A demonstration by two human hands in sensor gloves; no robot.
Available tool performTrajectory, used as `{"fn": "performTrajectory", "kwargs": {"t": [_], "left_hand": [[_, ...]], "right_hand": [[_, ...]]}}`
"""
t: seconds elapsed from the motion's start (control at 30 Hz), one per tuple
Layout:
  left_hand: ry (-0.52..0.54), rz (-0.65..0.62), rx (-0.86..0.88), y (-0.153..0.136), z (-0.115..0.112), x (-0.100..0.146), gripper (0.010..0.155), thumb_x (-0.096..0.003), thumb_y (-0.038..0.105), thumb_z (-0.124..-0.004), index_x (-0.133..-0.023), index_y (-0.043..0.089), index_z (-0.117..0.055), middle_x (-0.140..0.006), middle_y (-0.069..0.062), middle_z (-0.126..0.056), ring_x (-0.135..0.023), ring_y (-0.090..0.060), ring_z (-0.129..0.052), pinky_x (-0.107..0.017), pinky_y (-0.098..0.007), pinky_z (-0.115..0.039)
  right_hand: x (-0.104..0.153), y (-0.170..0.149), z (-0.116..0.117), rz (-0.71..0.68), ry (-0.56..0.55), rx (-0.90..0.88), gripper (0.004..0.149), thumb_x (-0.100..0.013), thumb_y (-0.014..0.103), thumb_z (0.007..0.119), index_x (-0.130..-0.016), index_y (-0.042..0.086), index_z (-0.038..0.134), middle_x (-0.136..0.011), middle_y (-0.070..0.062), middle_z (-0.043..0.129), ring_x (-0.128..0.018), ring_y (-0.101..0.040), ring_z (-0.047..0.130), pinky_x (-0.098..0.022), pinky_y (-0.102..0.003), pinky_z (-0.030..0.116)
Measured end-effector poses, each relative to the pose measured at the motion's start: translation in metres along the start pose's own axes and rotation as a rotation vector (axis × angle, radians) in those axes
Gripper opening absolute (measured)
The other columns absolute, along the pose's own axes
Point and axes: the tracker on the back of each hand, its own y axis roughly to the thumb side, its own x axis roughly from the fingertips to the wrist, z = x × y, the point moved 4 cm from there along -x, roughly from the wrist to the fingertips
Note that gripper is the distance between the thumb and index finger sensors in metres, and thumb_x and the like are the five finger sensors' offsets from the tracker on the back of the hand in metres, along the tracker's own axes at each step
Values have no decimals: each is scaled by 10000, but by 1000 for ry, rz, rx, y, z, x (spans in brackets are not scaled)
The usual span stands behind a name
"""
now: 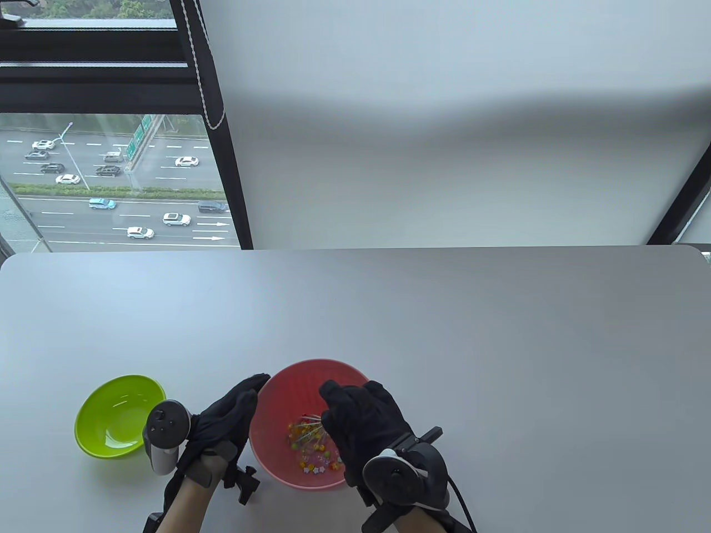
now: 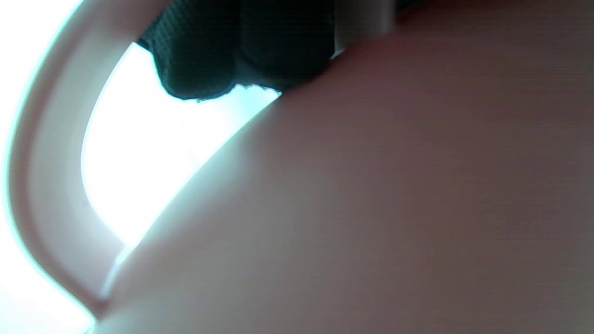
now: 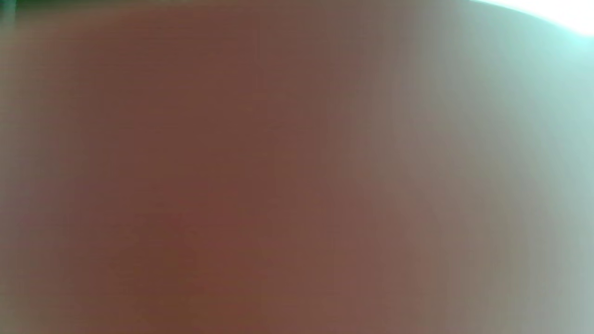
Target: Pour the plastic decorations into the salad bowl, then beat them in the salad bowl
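I count two bowls on my worktop (image 1: 500, 333): one pink salad bowl (image 1: 289, 388) and one green bowl (image 1: 119, 413). The plastic decorations (image 1: 311, 444) number perhaps a dozen, too small to tally.

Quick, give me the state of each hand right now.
Left hand: open, straight fingers against the outer wall of the pink bowl.
Right hand: curled over the bowl; whether it holds anything cannot be told.

Gloved fingers (image 2: 204, 55) against (probably) pink bowl (image 2: 371, 208)
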Motion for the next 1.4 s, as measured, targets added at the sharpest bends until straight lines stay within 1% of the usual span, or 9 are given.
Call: {"fn": "performTrajectory", "kwargs": {"t": [0.27,0.53,0.8,0.93,1.0,1.1,1.17,1.2,1.4], "left_hand": [[0,0,0,0,0,0,608,-566,564,-558,-1002,176,-728,-568,-34,-901,-598,-311,-896,-687,-584,-624],[0,0,0,0,0,0,609,-565,564,-558,-1001,175,-729,-567,-34,-901,-597,-311,-897,-687,-584,-624],[0,0,0,0,0,0,610,-565,564,-558,-1002,175,-729,-567,-34,-902,-597,-311,-897,-687,-584,-624],[0,0,0,0,0,0,609,-566,564,-558,-1002,175,-728,-567,-34,-901,-597,-312,-897,-687,-584,-624],[0,0,0,0,0,0,609,-565,564,-558,-1002,175,-729,-567,-34,-902,-597,-311,-897,-687,-584,-624],[0,0,0,0,0,0,609,-565,564,-557,-1002,176,-728,-567,-33,-901,-597,-310,-897,-687,-583,-624],[0,0,0,0,0,0,608,-566,564,-557,-1002,177,-728,-567,-34,-901,-597,-310,-897,-687,-584,-624],[0,0,0,0,0,0,608,-565,564,-557,-1001,176,-729,-566,-33,-902,-596,-311,-898,-686,-584,-625],[1,-1,-2,0,0,0,608,-565,563,-558,-1001,175,-730,-566,-33,-902,-596,-311,-897,-687,-583,-625]], "right_hand": [[0,1,-4,-20,-18,83,520,-599,450,694,-1070,303,528,-931,60,747,-613,-180,967,-736,-492,625],[0,-3,-11,-15,-43,137,507,-602,441,694,-1064,301,538,-902,59,760,-575,-184,956,-730,-495,624],[0,-5,-22,-3,-82,124,487,-594,440,691,-1045,293,575,-833,71,807,-494,-177,962,-711,-484,649],[0,-7,-26,16,-101,56,472,-588,434,680,-1030,288,606,-783,75,839,-434,-171,965,-693,-474,674],[-1,-9,-24,37,-88,-12,466,-587,435,675,-1024,284,621,-765,74,852,-409,-162,969,-682,-468,689],[-1,-12,-12,75,-32,-133,462,-595,434,679,-1026,276,625,-801,58,840,-449,-183,976,-691,-482,676],[-1,-11,1,81,30,-197,479,-600,442,695,-1042,289,594,-871,51,798,-531,-205,977,-713,-495,647],[-1,-10,1,77,21,-199,487,-600,440,705,-1050,301,580,-897,49,780,-569,-218,972,-727,-501,627],[0,-3,-1,13,-2,-2,503,-603,435,690,-1063,292,547,-929,49,749,-620,-200,970,-736,-498,620]]}}
